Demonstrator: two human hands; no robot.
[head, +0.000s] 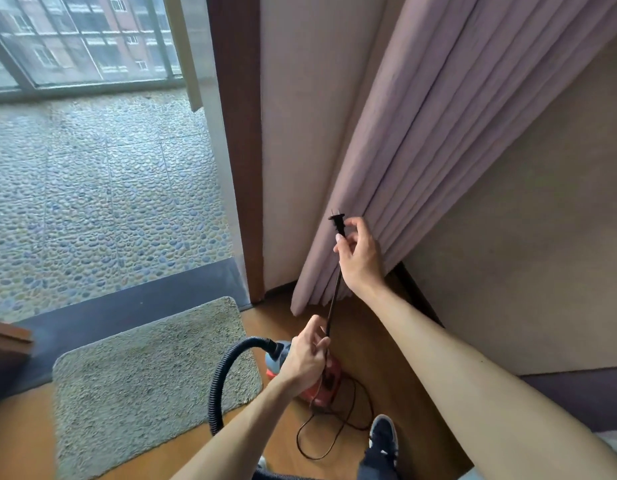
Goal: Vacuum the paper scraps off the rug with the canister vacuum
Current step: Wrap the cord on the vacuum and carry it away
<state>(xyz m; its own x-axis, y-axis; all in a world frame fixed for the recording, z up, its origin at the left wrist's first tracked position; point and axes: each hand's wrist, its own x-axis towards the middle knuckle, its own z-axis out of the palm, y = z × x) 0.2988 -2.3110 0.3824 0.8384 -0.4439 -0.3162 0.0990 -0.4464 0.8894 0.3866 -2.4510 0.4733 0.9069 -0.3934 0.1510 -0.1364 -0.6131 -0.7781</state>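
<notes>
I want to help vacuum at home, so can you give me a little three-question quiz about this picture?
1. True or false: the black two-pin power plug is pushed into a wall socket.
2. What does the left hand grip? A) a black ribbed hose B) the thin black cord C) a mauve curtain
3. Fill the gap: the red canister vacuum sits ____ the grey shaggy rug, on the wooden floor.
Key: 1 false, the right hand pinches it in the air; 2 B; 3 beside.
</notes>
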